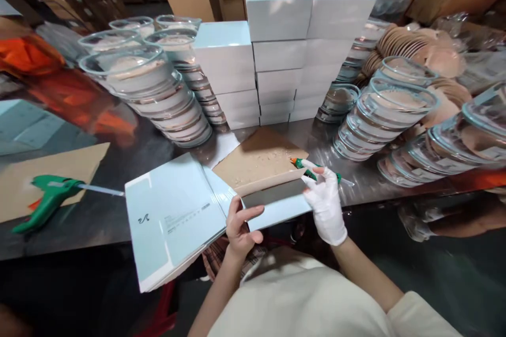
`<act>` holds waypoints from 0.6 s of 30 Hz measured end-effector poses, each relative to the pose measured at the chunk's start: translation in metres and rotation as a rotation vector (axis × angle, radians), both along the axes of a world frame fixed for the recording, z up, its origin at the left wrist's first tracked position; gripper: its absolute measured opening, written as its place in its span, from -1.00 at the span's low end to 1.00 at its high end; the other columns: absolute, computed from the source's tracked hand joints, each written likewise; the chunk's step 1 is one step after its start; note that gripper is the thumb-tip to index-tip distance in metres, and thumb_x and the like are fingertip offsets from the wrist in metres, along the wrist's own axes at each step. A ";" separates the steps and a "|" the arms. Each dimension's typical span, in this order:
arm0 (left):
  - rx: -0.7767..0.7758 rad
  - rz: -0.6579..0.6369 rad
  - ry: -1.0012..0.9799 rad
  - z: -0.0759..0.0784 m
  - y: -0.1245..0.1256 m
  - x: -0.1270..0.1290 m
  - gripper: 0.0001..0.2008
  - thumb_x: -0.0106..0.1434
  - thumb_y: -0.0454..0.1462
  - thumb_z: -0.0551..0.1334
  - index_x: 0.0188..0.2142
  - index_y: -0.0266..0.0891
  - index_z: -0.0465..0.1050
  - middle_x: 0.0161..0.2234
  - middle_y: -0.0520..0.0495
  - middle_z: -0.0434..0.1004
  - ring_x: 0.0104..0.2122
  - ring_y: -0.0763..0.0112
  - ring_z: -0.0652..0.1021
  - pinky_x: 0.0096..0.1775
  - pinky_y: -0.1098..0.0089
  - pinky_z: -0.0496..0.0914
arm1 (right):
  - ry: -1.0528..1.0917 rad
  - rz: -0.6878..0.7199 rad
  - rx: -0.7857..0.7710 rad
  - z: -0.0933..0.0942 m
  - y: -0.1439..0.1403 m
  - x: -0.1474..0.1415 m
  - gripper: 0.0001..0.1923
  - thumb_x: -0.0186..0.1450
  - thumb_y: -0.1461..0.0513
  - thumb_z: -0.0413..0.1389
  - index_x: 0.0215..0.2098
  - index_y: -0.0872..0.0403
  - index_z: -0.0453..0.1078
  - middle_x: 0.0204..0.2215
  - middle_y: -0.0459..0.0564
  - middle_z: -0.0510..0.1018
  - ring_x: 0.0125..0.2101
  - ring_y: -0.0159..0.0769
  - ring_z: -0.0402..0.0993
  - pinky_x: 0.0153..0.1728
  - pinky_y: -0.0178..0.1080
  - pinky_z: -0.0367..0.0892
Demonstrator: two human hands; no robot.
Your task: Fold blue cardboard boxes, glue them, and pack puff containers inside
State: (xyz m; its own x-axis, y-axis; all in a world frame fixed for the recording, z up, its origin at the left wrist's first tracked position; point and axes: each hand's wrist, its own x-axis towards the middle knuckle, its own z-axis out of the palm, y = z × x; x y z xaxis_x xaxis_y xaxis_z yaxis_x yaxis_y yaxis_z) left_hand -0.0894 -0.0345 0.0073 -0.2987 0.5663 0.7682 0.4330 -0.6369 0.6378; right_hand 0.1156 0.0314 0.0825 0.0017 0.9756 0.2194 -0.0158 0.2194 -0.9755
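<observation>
My bare left hand (240,224) grips a flat, unfolded pale blue carton (174,216) at its lower edge, holding it over the near edge of the metal table (118,210). My right hand (326,205) wears a white glove and holds a green glue gun (312,168), its orange nozzle pointing left at the carton's open flap (272,205). A brown cardboard sheet (256,160) speckled with glue drips lies just behind the carton.
A second green glue gun (51,197) rests on cardboard at the left. Stacks of glass bowls (158,95) stand left and right (383,110). Finished pale blue boxes (284,58) are piled at the back centre. Brown cartons stand behind.
</observation>
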 end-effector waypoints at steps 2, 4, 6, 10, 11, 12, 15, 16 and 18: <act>0.006 -0.036 0.090 0.002 0.001 -0.011 -0.34 0.26 0.34 0.24 -0.06 -0.12 0.69 -0.19 -0.11 0.58 -0.17 0.23 0.61 -0.10 0.30 0.47 | -0.276 -0.102 -0.057 -0.005 0.004 0.026 -0.67 0.42 -0.04 0.08 -0.04 0.00 0.39 -0.01 0.10 0.64 -0.06 -0.13 0.62 0.01 -0.12 0.50; 0.015 -0.011 0.160 0.002 0.002 -0.016 -0.28 0.19 0.36 0.28 -0.03 -0.15 0.67 -0.21 -0.10 0.56 -0.14 0.20 0.61 -0.05 0.26 0.48 | -0.655 -0.213 -0.234 -0.013 0.011 0.051 -0.60 0.38 -0.11 0.09 -0.17 0.04 0.46 -0.16 0.13 0.65 -0.11 -0.04 0.62 0.01 -0.05 0.47; 0.010 0.036 0.236 0.001 0.003 -0.016 -0.39 0.22 0.23 0.40 0.03 -0.15 0.62 -0.24 -0.07 0.55 -0.10 0.18 0.60 0.03 0.23 0.47 | -0.894 -0.248 -0.460 -0.022 0.021 0.067 -0.59 0.23 -0.10 0.26 -0.24 0.06 0.48 -0.17 0.19 0.65 -0.09 0.09 0.62 0.01 0.01 0.44; 0.048 0.075 0.249 0.003 -0.005 -0.008 -0.57 0.28 -0.07 0.46 0.07 -0.13 0.54 -0.27 -0.02 0.54 -0.03 0.20 0.59 0.11 0.21 0.45 | -0.706 -0.187 -0.626 -0.036 0.039 0.077 -0.69 -0.01 0.12 0.38 -0.37 0.07 0.46 -0.31 0.15 0.66 -0.14 0.06 0.63 -0.12 -0.10 0.46; 0.043 0.094 0.220 0.005 -0.010 -0.007 -0.58 0.28 -0.07 0.46 0.06 -0.13 0.54 -0.25 -0.03 0.55 0.02 0.17 0.58 0.14 0.19 0.43 | -0.629 -0.170 -0.630 -0.038 0.042 0.078 -0.72 -0.01 0.13 0.36 -0.41 0.06 0.44 -0.40 0.10 0.64 -0.23 -0.02 0.63 -0.21 -0.16 0.46; 0.012 0.116 0.181 0.007 -0.015 -0.007 -0.59 0.28 -0.06 0.45 0.05 -0.13 0.55 -0.22 -0.04 0.57 0.08 0.14 0.56 0.18 0.17 0.41 | -0.562 -0.150 -0.632 -0.039 0.044 0.078 -0.74 0.00 0.10 0.33 -0.46 0.05 0.42 -0.49 0.05 0.61 -0.34 -0.09 0.61 -0.30 -0.20 0.45; -0.206 0.145 0.025 0.010 -0.028 -0.004 -0.65 0.30 -0.04 0.42 -0.01 -0.13 0.58 -0.15 -0.07 0.62 0.14 0.09 0.55 0.22 0.14 0.38 | -0.382 -0.129 -0.595 -0.038 0.039 0.076 -0.65 0.06 -0.05 0.26 -0.46 0.05 0.38 -0.59 0.00 0.54 -0.55 -0.23 0.49 -0.49 -0.23 0.40; -0.292 0.137 -0.022 0.010 -0.030 -0.002 -0.67 0.30 -0.03 0.42 -0.04 -0.13 0.59 -0.14 -0.08 0.63 0.12 0.10 0.56 0.19 0.15 0.40 | -0.334 -0.147 -0.565 -0.036 0.034 0.073 -0.60 0.06 -0.09 0.25 -0.42 0.05 0.38 -0.55 0.01 0.56 -0.55 -0.24 0.49 -0.51 -0.23 0.40; -0.424 0.117 -0.088 0.009 -0.029 0.005 -0.69 0.30 -0.02 0.42 -0.08 -0.12 0.60 -0.13 -0.08 0.63 0.06 0.12 0.58 0.10 0.20 0.45 | -0.236 -0.190 -0.460 -0.031 0.021 0.065 -0.52 0.06 -0.14 0.27 -0.33 0.04 0.39 -0.46 0.02 0.62 -0.51 -0.26 0.52 -0.49 -0.24 0.43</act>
